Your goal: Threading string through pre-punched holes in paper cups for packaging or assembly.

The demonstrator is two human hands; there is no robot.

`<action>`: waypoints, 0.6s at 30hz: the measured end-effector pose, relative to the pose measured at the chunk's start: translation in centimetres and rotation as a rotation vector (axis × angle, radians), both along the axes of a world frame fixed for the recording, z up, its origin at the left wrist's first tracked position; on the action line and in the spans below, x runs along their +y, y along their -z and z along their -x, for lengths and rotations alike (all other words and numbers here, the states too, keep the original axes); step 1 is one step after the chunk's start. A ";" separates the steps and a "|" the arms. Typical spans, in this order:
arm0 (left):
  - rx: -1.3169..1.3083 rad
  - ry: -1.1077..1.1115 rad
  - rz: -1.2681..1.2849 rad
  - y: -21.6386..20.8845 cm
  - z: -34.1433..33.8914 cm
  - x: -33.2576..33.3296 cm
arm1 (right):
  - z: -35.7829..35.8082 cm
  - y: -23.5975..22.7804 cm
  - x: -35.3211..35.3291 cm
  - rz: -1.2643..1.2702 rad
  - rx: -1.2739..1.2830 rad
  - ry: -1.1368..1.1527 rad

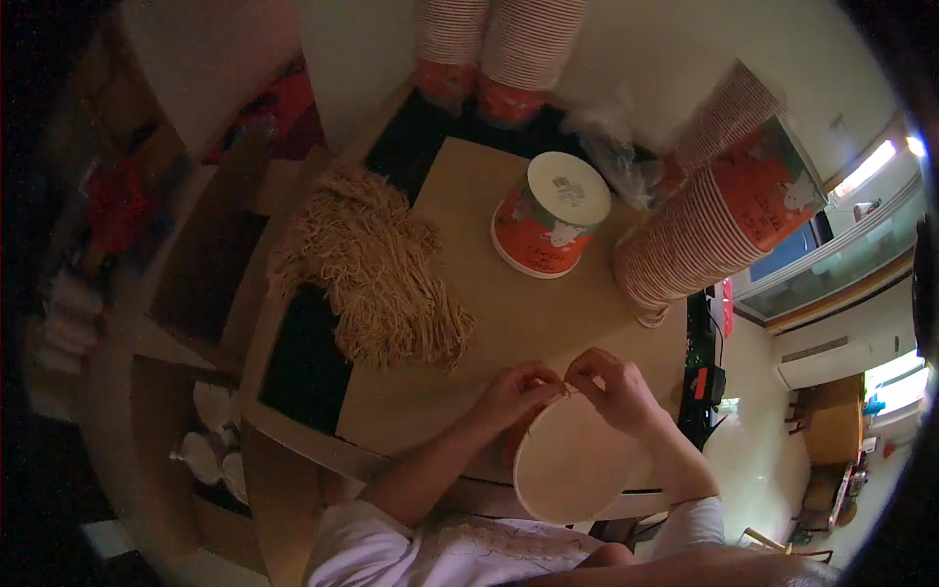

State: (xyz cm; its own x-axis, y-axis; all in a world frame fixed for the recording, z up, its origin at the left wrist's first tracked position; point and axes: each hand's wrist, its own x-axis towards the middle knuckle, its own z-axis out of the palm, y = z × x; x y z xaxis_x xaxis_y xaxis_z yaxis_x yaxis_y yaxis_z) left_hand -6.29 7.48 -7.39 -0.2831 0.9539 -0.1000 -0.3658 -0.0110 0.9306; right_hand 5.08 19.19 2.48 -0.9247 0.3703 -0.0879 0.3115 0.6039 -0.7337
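Note:
A paper bucket [575, 462] with a pale round face and white rim is tilted toward me at the table's front edge, a little of its orange side showing at the left. At the top of its rim, my left hand [523, 388] and my right hand [618, 389] are both closed in a pinch, fingertips nearly meeting. Between them shows a small bit of tan cord; most of it is hidden by the fingers. Beyond my left hand lies a loose heap of tan cords [377, 269].
An upside-down orange bucket [543, 245] stands on the cardboard sheet [460, 186]. To its right leans a long stack of nested buckets [690, 230]; taller stacks [528, 49] stand at the back. Crumpled clear plastic [616, 147] lies between. Open cardboard boxes [181, 391] are at the left.

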 end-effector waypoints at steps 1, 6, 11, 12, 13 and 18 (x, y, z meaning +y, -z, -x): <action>-0.193 0.032 0.055 0.2 0.2 0.0 | 0.0 0.1 -0.2 -0.019 0.017 0.030; -0.401 0.086 0.108 0.0 1.0 -0.1 | 0.3 -0.1 -0.9 -0.097 0.060 0.035; -0.436 0.148 0.142 -0.2 1.5 0.0 | 0.0 0.4 -1.5 -0.300 0.176 0.036; -0.436 0.148 0.142 -0.1 1.4 0.0 | -0.1 0.7 -1.5 -0.382 0.234 0.018; -0.479 0.133 0.119 0.2 1.2 0.1 | -0.2 0.9 -1.5 -0.465 0.291 -0.001; -0.550 0.114 0.053 0.5 1.0 0.0 | 0.2 0.2 -2.3 -0.616 0.323 -0.023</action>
